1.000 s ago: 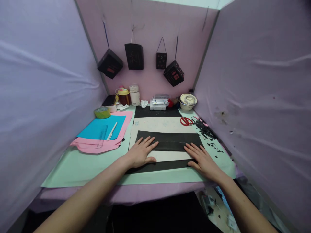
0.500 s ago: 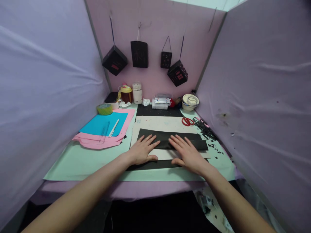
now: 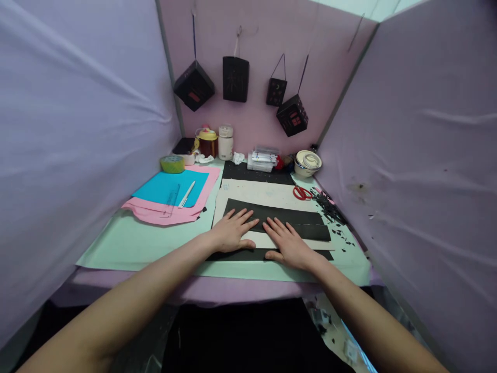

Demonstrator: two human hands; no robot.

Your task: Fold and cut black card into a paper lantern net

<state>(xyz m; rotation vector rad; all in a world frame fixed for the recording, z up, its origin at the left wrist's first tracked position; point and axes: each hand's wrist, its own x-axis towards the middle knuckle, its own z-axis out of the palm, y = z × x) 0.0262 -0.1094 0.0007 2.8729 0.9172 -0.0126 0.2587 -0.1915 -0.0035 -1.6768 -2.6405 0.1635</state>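
Note:
A long strip of black paper [image 3: 279, 215], with a lengthwise line like a fold across it, lies on a white board [image 3: 260, 191]. My left hand [image 3: 232, 231] rests flat on its left end, fingers spread. Flat on the strip's lower middle is my right hand [image 3: 286, 243], fingers also spread and pointing up and left. The two hands are close together but apart. Another piece of black paper [image 3: 326, 255] shows along the board's near edge, partly hidden under my hands. Red-handled scissors [image 3: 302, 193] lie at the board's right side.
Black paper scraps [image 3: 330, 207] are heaped at the right. Blue paper [image 3: 159, 188] on pink paper [image 3: 151, 217] holds a white pen [image 3: 187, 194] and a clear ruler [image 3: 171, 199]. Tape [image 3: 172, 164], a white bottle [image 3: 225, 143] and a lidded bowl [image 3: 308, 162] stand behind. Black boxes [image 3: 235, 79] hang above.
My right hand has slid left along the black strip, closer to my left hand. The left hand stays on the strip's left end. The whole view has shifted slightly.

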